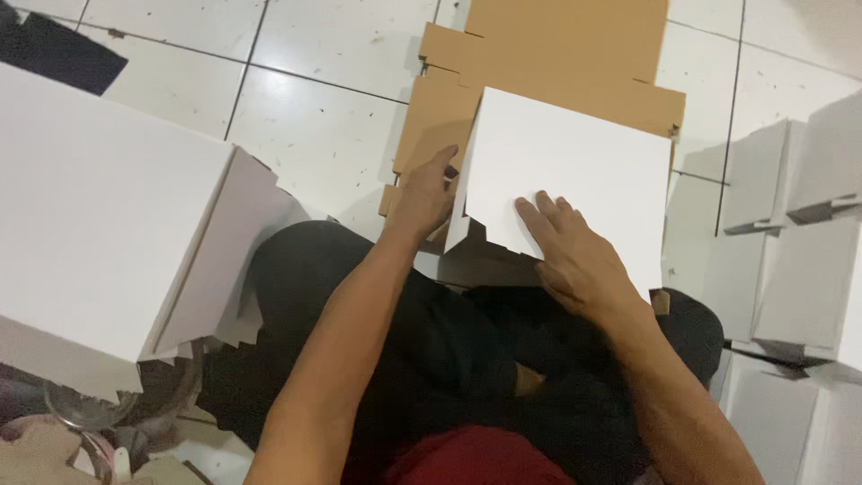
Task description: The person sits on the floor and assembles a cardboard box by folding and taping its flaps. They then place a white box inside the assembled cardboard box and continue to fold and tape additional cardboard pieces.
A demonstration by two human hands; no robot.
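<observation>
White box panel (566,171) half-folded over brown flat cardboard (557,54); my left hand (422,193) grips its edge, right hand (575,256) presses flat, fingers spread; finished white boxes (790,233) stacked nearby.

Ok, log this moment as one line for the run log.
left hand: gripping left edge of white box | right hand: flat on its top | under box: brown cardboard sheets | right: white boxes

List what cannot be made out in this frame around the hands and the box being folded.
- Head view: the left hand has its fingertips hidden behind the white box panel.
- The white panel and the right hand cover the near part of the brown cardboard sheet; its top is cut off by the frame edge.
- The finished white boxes run off the right edge.
- The glass container at lower left is blurred and partly under the large white box.
</observation>
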